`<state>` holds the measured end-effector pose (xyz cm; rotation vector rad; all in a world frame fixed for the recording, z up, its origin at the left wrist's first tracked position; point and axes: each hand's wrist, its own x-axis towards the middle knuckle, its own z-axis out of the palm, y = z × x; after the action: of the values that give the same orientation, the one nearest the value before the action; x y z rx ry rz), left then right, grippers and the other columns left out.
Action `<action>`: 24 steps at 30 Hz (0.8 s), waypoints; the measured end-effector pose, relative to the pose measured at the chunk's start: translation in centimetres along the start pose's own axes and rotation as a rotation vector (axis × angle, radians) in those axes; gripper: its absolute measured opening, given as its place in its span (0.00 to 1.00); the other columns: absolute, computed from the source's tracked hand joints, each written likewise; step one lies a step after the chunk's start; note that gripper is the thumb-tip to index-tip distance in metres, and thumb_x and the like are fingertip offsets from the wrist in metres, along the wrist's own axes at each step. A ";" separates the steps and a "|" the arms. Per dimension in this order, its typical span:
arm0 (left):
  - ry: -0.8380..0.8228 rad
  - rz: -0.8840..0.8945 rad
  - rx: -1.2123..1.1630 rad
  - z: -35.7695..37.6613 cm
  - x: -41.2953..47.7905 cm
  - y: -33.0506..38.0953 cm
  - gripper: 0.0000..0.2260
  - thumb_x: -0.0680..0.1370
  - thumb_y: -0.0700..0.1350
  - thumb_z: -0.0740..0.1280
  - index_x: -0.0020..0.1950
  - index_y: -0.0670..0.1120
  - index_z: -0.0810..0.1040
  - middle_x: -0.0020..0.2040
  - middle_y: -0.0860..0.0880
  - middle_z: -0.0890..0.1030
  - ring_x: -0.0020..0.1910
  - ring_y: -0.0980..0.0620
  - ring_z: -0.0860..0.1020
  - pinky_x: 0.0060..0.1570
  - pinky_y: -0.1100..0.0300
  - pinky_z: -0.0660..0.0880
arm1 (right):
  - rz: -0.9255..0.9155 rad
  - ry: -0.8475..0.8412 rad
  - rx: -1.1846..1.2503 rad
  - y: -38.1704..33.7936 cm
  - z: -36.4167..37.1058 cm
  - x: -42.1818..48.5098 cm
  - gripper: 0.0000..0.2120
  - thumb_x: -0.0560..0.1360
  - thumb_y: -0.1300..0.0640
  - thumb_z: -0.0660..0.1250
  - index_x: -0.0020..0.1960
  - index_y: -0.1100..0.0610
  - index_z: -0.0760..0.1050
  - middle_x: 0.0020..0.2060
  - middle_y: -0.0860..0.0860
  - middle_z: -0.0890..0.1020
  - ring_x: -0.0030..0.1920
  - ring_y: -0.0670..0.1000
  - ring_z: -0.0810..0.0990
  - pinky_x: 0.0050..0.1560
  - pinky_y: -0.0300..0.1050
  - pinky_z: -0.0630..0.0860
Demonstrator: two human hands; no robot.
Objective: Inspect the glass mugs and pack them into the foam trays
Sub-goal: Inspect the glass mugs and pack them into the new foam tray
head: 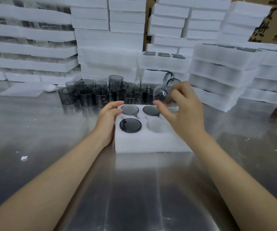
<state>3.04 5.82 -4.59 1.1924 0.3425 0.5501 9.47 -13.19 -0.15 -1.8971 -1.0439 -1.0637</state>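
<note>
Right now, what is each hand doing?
Left hand: open, resting on the tray.
Right hand: holding a mug.

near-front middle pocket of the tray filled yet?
No, that pocket in the foam tray shows bare white foam, while its left neighbour holds a mug.

right hand (183, 112) holds mug (161, 94) | left hand (108, 117) steadies foam tray (151, 142)

Even, cool overhead light; streaky glare on steel counter (134, 189). Wide-angle bend at edges. Motion blur on right hand (182, 110).
</note>
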 end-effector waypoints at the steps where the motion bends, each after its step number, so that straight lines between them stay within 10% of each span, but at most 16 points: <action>1: -0.002 -0.001 0.000 0.0 0.1 0.0 0.13 0.76 0.32 0.60 0.53 0.46 0.79 0.47 0.45 0.81 0.38 0.50 0.81 0.36 0.60 0.77 | -0.022 -0.043 -0.046 0.1 0.1 -0.3 0.14 0.71 0.51 0.72 0.37 0.60 0.74 0.44 0.53 0.75 0.41 0.54 0.74 0.30 0.48 0.73; 7: -0.003 0.009 -0.013 0.0 0.0 -0.1 0.12 0.76 0.32 0.60 0.52 0.45 0.79 0.46 0.46 0.82 0.37 0.52 0.81 0.38 0.60 0.77 | -0.102 -0.182 0.024 0.7 0.7 -0.9 0.07 0.70 0.64 0.74 0.44 0.63 0.76 0.46 0.55 0.73 0.44 0.52 0.71 0.38 0.51 0.75; 14: -0.005 0.015 0.006 0.0 0.1 -0.2 0.11 0.76 0.33 0.62 0.52 0.45 0.79 0.46 0.45 0.82 0.38 0.51 0.81 0.39 0.58 0.77 | -0.078 -0.137 0.166 0.3 0.5 -0.9 0.33 0.64 0.65 0.78 0.61 0.52 0.63 0.57 0.58 0.69 0.50 0.58 0.76 0.49 0.51 0.77; 18: -0.005 0.019 0.004 -0.1 0.2 -0.3 0.11 0.76 0.33 0.61 0.51 0.46 0.79 0.45 0.46 0.82 0.37 0.51 0.81 0.38 0.58 0.77 | 0.053 -0.200 0.171 0.2 0.3 -1.1 0.31 0.66 0.61 0.78 0.65 0.59 0.70 0.57 0.49 0.75 0.58 0.53 0.74 0.62 0.48 0.67; 24: -0.007 0.026 0.005 -0.1 0.3 -0.4 0.11 0.77 0.34 0.61 0.51 0.46 0.80 0.42 0.48 0.83 0.36 0.53 0.82 0.34 0.62 0.77 | -0.050 -0.172 0.145 0.1 0.1 -1.1 0.28 0.63 0.62 0.79 0.60 0.64 0.74 0.55 0.57 0.75 0.55 0.52 0.73 0.53 0.52 0.73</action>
<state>3.30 6.01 -5.01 1.2047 0.3226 0.5680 9.19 -13.46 -1.16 -1.8777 -1.2366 -0.8394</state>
